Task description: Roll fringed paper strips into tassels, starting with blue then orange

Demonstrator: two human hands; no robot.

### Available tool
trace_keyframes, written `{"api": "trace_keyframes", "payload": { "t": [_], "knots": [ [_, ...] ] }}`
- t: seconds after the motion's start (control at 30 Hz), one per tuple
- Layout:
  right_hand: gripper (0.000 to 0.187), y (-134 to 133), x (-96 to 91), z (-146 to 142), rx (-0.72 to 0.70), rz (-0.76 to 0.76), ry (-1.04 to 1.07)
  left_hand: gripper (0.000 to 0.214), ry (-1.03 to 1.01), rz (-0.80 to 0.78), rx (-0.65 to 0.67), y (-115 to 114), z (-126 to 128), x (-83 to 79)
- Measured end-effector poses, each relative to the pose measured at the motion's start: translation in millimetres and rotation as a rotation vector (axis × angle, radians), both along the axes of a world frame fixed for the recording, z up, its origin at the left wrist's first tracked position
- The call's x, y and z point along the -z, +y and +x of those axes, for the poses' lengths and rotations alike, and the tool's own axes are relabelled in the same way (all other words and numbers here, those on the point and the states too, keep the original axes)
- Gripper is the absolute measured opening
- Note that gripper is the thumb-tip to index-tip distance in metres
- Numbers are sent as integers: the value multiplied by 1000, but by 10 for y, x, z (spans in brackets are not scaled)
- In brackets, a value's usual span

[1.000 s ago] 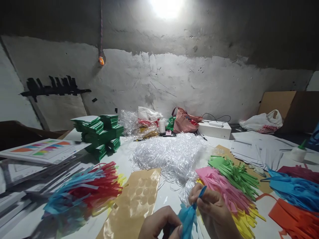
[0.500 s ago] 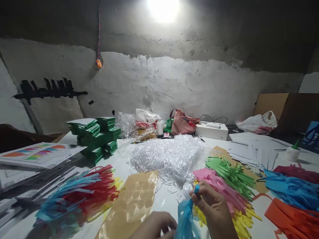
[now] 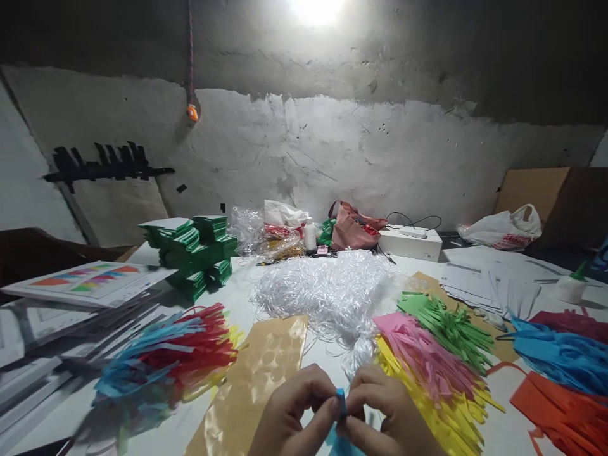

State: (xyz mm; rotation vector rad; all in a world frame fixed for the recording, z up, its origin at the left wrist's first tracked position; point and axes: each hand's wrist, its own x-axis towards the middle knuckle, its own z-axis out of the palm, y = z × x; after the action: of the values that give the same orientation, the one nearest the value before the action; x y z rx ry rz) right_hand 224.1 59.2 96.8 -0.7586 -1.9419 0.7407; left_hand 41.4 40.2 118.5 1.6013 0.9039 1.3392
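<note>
This looks like a makeshift craft workroom in a bare, unfinished room. The wall (image 3: pixel 332 152) is rough plaster, grey above and whitewashed below, lit by 1 harsh lamp (image 3: pixel 317 7). A white worktable (image 3: pixel 237 297) is crowded with piles of fringed coloured paper (image 3: pixel 427 361), a heap of white shredded strips (image 3: pixel 327 291), stacked green card (image 3: pixel 194 253), a glue bottle (image 3: pixel 572 285) and printed sheets (image 3: pixel 90 282).

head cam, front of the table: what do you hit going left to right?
Mixed blue, red and yellow fringe pile → tan sticker sheet → left hand → blue paper piece pinched between both hands → right hand → pink and yellow fringes → orange fringe.
</note>
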Motion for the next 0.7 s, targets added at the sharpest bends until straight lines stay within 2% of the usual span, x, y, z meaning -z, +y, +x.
{"api": "trace_keyframes", "payload": {
  "t": [0.1, 0.27, 0.43, 0.53, 0.7],
  "knots": [
    [3, 4, -7, -12, -7, -44, -32, 39, -166, -144, 17, 37, 25, 47],
    [7, 24, -7, 1, -12, -63, -62, 47, -347, -357, 72, 76, 85, 163],
    [2, 72, 87, -26, -20, -14, -82, 43, -313, -324, 120, 138, 51, 239],
    [7, 89, 139, -39, -25, 25, -54, 45, -339, -346, 147, 169, 37, 281],
    [11, 80, 153, -13, -57, -43, -133, 45, -381, -362, 142, 179, 68, 332]
  ]
}}
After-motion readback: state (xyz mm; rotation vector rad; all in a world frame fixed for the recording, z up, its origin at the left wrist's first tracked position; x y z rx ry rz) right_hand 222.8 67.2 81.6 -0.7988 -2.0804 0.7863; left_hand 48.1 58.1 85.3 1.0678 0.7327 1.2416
